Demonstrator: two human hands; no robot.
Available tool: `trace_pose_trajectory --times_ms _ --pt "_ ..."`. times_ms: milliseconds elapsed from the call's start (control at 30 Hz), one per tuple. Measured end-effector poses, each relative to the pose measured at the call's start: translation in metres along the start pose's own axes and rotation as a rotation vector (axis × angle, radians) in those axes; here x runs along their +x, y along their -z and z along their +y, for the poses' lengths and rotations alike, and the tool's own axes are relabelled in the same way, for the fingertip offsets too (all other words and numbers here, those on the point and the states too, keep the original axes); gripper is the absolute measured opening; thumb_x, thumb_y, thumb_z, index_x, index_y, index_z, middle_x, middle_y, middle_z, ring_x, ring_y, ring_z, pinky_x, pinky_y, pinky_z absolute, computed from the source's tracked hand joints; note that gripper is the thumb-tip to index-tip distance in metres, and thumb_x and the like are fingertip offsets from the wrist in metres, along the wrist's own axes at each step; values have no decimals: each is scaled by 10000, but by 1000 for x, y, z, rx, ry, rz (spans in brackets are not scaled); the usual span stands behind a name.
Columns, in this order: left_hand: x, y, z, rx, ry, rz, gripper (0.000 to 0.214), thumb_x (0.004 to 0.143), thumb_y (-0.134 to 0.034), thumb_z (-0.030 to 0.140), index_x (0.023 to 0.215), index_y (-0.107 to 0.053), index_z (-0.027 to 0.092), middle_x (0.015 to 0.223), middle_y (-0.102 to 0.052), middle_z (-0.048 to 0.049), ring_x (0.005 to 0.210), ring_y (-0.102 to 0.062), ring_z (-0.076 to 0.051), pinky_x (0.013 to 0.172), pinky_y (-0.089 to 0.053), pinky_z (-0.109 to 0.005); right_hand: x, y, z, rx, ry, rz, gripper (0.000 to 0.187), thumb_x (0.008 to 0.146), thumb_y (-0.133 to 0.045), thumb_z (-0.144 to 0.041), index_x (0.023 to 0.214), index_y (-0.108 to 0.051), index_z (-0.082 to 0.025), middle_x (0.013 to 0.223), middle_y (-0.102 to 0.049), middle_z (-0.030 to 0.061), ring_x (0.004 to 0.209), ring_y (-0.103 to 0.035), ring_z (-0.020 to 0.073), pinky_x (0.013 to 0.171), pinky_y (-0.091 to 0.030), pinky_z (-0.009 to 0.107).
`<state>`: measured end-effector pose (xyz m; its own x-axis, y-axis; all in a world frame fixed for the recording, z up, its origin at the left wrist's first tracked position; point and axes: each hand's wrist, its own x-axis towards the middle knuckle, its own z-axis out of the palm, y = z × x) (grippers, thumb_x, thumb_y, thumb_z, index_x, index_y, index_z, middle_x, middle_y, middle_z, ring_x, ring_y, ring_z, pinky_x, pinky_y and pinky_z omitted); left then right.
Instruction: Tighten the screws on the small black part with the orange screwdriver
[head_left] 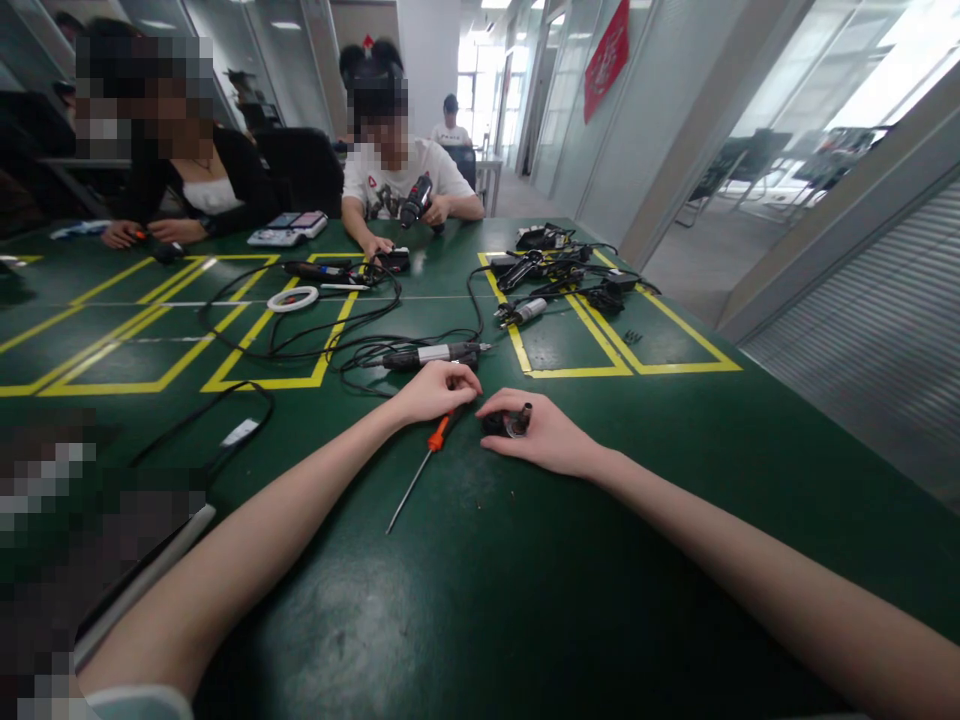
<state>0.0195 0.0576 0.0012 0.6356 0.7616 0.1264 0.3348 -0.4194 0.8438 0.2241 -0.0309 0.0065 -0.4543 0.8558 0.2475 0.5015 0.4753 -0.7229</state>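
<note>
My left hand (439,390) is closed over the table, thumb and fingertips pinched together; whatever is between them is too small or hidden to make out. Beneath it lies a screwdriver (437,438) with an orange and black handle, its thin shaft pointing down-left; the handle's far end is hidden by the hand. My right hand (540,432) is wrapped round a small black part (495,424) with a round metal piece and a short dark post sticking up. A grey and black rotary tool (431,356) with a cord lies just beyond my left hand.
Beyond are black cables and tools (540,270), a white tape roll (292,299) and yellow tape outlines (262,384) on the green table (480,600). Two people sit across; one person's hand (435,210) holds a power drill (416,200). Tiny bits lie near my right hand.
</note>
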Motion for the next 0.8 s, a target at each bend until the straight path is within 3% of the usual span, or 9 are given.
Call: trace_pose_trajectory --times_ms 133,233,400,500,600,667,800 --pt "0 0 0 6 1 1 138 776 -615 161 803 -744 120 620 -642 20 567 -529 -92 578 -420 -194 -2 8 5 -67 33 15 167 852 -717 -291 1007 -738 -233 1039 -751 57 951 -706 228 884 -559 400" --pt "0 -1 -2 5 3 -3 151 781 -610 161 817 -749 112 647 -661 5 581 -552 -97 578 -423 -193 -19 29 14 -122 -25 50 180 861 -709 -344 1001 -744 -236 1011 -756 58 921 -711 238 856 -571 410" --pt "1 -3 -4 7 -1 -3 152 786 -617 167 816 -755 112 678 -677 -9 624 -582 -108 597 -435 -195 -72 91 50 -202 -227 220 293 826 -735 -480 993 -767 -242 1005 -777 92 871 -725 282 777 -590 447" --pt "1 -3 -4 11 -3 -4 150 785 -620 166 816 -758 114 680 -679 -11 634 -587 -111 604 -436 -198 -113 136 82 -264 -364 341 430 772 -745 -622 978 -768 -245 805 -767 88 643 -684 258 590 -554 417" --pt "0 -3 -4 16 -7 -3 148 787 -625 175 813 -758 115 690 -684 -14 641 -584 -112 610 -437 -202 -152 172 107 -368 -474 485 479 716 -768 -683 903 -766 -242 748 -754 109 636 -692 279 533 -517 406" --pt "0 -3 -3 18 -10 0 146 786 -629 179 812 -758 117 694 -686 -14 644 -584 -113 614 -439 -205 -173 185 117 -437 -517 557 444 710 -766 -692 848 -754 -270 708 -739 99 600 -680 297 498 -496 421" --pt "0 -3 -3 19 -13 1 141 782 -634 182 807 -759 120 693 -685 -13 643 -586 -114 615 -444 -206 -195 193 123 -482 -512 568 363 784 -732 -664 889 -739 -316 701 -713 68 588 -657 314 468 -466 426"
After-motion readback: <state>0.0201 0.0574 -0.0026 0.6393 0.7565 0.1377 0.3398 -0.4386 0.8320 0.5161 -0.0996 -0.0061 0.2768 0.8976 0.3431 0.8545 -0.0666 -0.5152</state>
